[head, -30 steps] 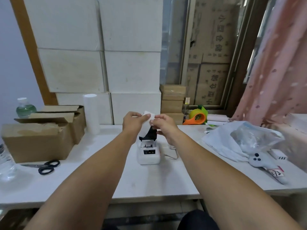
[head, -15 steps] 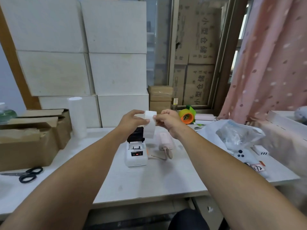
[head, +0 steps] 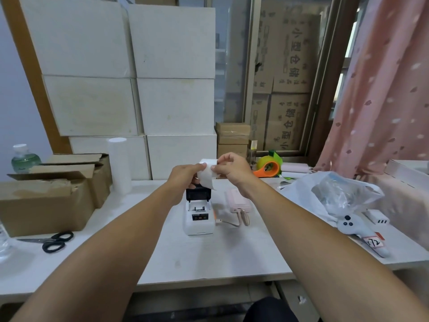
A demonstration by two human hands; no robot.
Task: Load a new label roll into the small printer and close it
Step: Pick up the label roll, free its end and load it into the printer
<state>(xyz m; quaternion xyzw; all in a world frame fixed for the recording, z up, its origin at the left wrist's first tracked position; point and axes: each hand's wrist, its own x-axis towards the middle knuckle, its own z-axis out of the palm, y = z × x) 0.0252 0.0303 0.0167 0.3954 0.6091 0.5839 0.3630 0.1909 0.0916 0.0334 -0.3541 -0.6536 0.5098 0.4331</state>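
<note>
A small white label printer sits mid-table with its black lid flipped up at the back, its roll bay exposed. Above the lid I hold a white label roll in the air. My left hand grips its left side; my right hand pinches its top right edge, where a loose strip of paper hangs down. Both hands are clear of the printer.
A pink power bank lies right of the printer, its cable running to it. Scissors and cardboard boxes are on the left. A tall white roll, an orange tape dispenser and a plastic bag stand further back and right.
The roll has stayed between both hands above the printer, and a strip of paper now hangs from it. The camera view swung right, then back left.
</note>
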